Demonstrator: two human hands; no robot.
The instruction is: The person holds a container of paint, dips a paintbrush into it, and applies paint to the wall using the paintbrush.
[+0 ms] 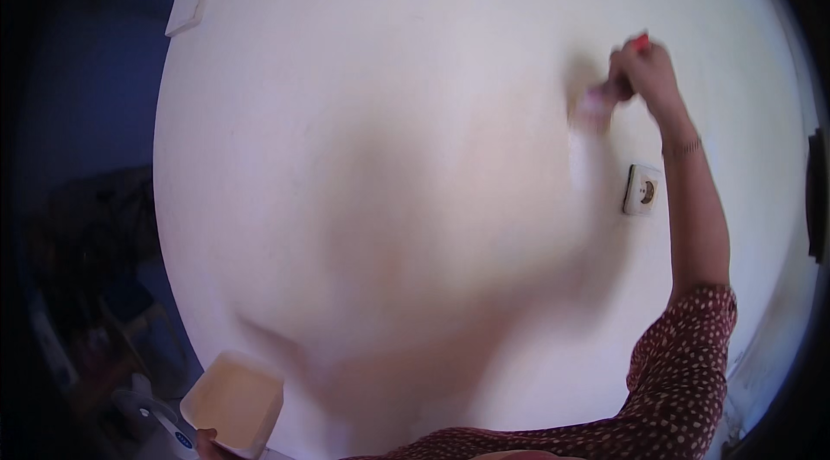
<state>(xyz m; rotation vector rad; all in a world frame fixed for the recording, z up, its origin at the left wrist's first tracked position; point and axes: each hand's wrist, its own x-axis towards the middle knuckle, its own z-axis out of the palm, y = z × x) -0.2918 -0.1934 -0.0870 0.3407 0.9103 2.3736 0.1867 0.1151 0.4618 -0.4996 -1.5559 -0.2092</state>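
Note:
My right hand (644, 71) is raised, its fingers wrapped round the handle of a paintbrush. A red end of the handle shows above the fist. The pale head of the paintbrush (593, 107) is at the wall (389, 54), smeared by motion; a small glossy wet-looking patch lies just below it. Down at the lower left, my left hand (210, 444) grips a cream square tub (233, 401) by its near side. The tub is tilted, and its pale inside shows. Most of the left hand is cut off by the lower edge.
A white wall socket (641, 190) sits below the brush, close to my right forearm. Beside the tub is a white curved object with a blue oval mark (164, 425). The wall ends at the left before a dark room with a chair (143, 313). My shadow falls on the wall.

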